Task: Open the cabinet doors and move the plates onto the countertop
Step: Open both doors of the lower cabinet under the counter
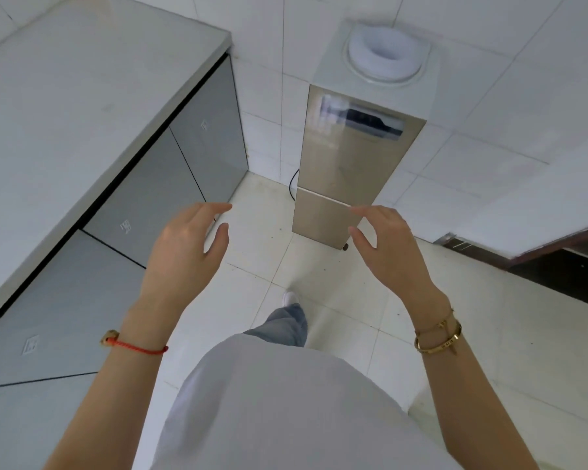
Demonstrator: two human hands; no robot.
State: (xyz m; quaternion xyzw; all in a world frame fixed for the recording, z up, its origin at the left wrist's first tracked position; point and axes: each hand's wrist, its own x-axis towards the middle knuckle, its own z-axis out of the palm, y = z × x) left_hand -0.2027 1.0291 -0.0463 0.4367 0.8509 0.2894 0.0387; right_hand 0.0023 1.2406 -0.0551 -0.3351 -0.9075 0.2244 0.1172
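White-tiled kitchen: I see the countertop (82, 83) running lengthwise on the left with three shut cabinet doors (143, 195) beneath, lying left of both empty, spread hands, the left hand (187, 245) nearer than the right hand (384, 245), and no plates visible, presumably behind the doors.

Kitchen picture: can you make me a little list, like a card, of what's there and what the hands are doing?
place: tiled kitchen corner
countertop: pale, on the person's left, nothing on the part in view
cabinet doors: grey, under the countertop, all shut
plates: none in sight
water dispenser: stands at the wall ahead, no bottle on top
left hand: raised, fingers spread, holding nothing
right hand: raised, fingers spread, holding nothing
left wrist: red string bracelet
right wrist: gold bangles
task so far: doors not yet opened
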